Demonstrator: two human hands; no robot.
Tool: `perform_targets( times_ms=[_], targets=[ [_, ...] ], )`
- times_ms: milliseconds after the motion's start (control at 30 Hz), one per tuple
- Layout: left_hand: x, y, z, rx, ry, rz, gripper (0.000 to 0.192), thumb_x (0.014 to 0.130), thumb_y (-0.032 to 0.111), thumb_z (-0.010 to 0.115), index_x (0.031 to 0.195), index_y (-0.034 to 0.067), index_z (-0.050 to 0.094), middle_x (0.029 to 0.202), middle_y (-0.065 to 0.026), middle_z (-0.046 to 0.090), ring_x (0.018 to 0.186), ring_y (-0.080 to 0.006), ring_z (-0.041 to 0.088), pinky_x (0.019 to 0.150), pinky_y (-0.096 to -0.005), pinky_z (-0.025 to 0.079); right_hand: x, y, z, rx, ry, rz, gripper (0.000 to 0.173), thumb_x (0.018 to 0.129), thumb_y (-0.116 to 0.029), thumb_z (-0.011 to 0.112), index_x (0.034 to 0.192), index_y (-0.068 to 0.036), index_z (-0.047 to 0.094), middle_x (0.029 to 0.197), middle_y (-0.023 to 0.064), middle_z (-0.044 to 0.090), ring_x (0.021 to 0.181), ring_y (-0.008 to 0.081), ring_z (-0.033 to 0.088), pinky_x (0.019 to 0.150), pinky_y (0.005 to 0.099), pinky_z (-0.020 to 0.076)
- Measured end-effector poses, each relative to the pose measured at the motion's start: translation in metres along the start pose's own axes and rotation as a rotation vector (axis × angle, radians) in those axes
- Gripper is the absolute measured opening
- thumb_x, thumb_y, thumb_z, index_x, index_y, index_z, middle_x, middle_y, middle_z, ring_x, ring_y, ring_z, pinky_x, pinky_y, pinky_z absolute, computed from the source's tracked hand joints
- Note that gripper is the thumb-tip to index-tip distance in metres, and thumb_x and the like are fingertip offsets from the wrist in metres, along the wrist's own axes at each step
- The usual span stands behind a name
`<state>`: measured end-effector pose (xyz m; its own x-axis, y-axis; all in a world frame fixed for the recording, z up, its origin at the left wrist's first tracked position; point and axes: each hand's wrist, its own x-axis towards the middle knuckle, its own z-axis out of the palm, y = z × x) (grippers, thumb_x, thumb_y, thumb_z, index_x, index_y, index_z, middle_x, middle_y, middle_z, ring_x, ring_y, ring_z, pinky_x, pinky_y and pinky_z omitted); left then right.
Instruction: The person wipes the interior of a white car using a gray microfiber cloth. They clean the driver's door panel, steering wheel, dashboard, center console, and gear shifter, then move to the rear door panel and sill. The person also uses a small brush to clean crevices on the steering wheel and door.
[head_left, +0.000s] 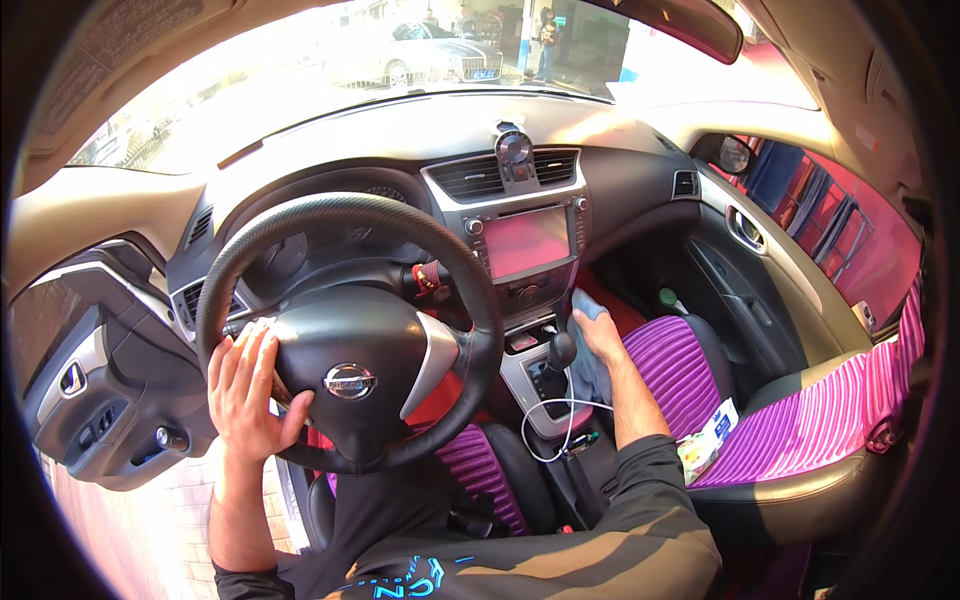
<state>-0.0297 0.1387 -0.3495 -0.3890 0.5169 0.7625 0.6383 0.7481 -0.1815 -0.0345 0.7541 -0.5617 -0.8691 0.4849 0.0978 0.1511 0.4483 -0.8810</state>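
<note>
My left hand (247, 394) lies flat over the left spoke of the black steering wheel (484, 360), fingers extended and thumb apart towards the hub. A blue-grey cloth (591, 375) is bunched in my right hand (600, 334), which reaches down along the passenger side of the centre console. Part of the cloth hangs below the hand, against the console's side. Just left of it stands the black gear lever knob (562, 351). My right fingertips are mostly hidden by the cloth and hand.
A white cable (525, 431) loops over the console by the gear lever. On the purple-striped passenger seat (787, 442) lies a wipes-like packet (709, 442). The touchscreen (529, 244) is above the console. The driver's door (97, 390) stands open. People (549, 41) are outside.
</note>
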Motion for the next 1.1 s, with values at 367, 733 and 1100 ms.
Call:
perform_targets(
  times_ms=[367, 733, 1100],
  targets=[
    [-0.003, -0.006, 0.003, 0.043, -0.027, 0.045, 0.073, 0.090, 0.040, 0.074, 0.146, -0.004, 0.060, 0.139, -0.0244, 0.066, 0.132, -0.0429, 0.062, 0.122, -0.0557, 0.036, -0.075, 0.018, -0.003, 0.137, -0.262, 0.530, 0.040, 0.105, -0.034, 0.065, 0.130, -0.004, 0.072, 0.120, 0.0126, 0.077, 0.108, 0.0211, 0.072, 0.093, 0.0412, 0.0575],
    [-0.004, -0.006, 0.005, 0.055, 0.009, 0.047, 0.073, 0.086, 0.035, 0.077, 0.147, -0.001, 0.061, 0.144, -0.0206, 0.066, 0.136, -0.0391, 0.061, 0.124, -0.0527, 0.035, -0.041, -0.019, 0.020, 0.353, -0.039, 0.276, 0.048, 0.109, -0.040, 0.062, 0.128, 0.003, 0.073, 0.117, 0.0095, 0.078, 0.108, 0.0199, 0.072, 0.096, 0.0361, 0.0553],
    [-0.003, -0.003, 0.004, 0.063, 0.009, 0.015, 0.070, 0.086, 0.039, 0.079, 0.141, -0.002, 0.065, 0.137, -0.0220, 0.068, 0.131, -0.0416, 0.063, 0.121, -0.0542, 0.038, -0.155, -0.106, -0.014, -0.330, 0.478, -0.240, 0.047, 0.103, -0.040, 0.067, 0.103, 0.007, 0.074, 0.098, 0.0261, 0.077, 0.080, 0.0402, 0.076, 0.076, 0.0463, 0.0578]
  ],
)
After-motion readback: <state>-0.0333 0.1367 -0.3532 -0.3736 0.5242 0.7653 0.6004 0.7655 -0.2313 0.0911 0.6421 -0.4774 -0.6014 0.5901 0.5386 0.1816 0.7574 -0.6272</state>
